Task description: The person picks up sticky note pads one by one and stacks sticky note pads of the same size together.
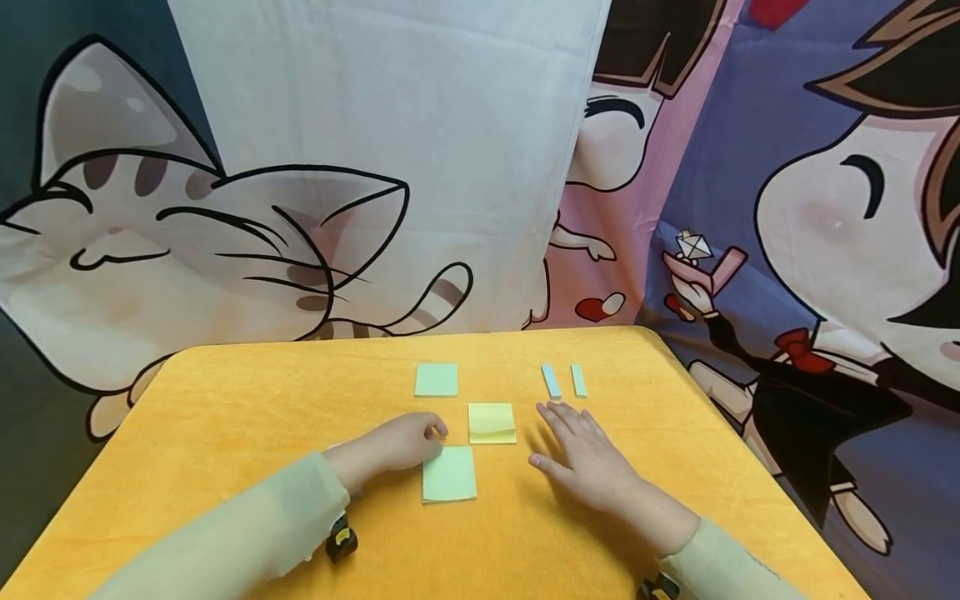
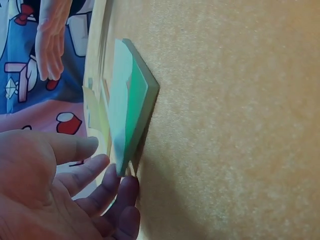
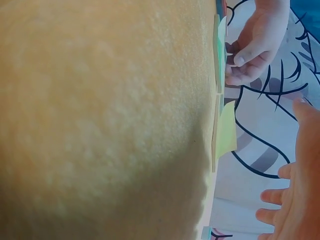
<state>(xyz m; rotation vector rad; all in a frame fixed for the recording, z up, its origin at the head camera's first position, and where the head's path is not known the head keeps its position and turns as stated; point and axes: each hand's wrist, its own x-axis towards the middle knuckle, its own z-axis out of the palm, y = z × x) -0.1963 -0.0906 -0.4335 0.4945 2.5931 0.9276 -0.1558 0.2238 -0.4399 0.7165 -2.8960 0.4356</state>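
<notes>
My left hand [image 1: 401, 442] is at the upper left corner of a green sticky note pad [image 1: 449, 474], the nearest pad. In the left wrist view its fingers [image 2: 107, 192] curve loosely by the corner of that pad [image 2: 131, 100], with the thumb apart from them. The pad's top sheet bows up from the sheets below. Beyond it lies a yellow sticky note pad [image 1: 492, 422], whose top sheet lifts at one edge in the right wrist view. My right hand [image 1: 588, 458], fingers spread and holding nothing, is over the table right of the yellow pad.
Another green sticky note pad [image 1: 437, 380] lies farther back on the yellow-covered table [image 1: 285, 392]. At the back right are a narrow blue strip pad [image 1: 551, 381] and a narrow green strip pad [image 1: 578, 381]. A cartoon-printed cloth [image 1: 390, 100] hangs behind the table.
</notes>
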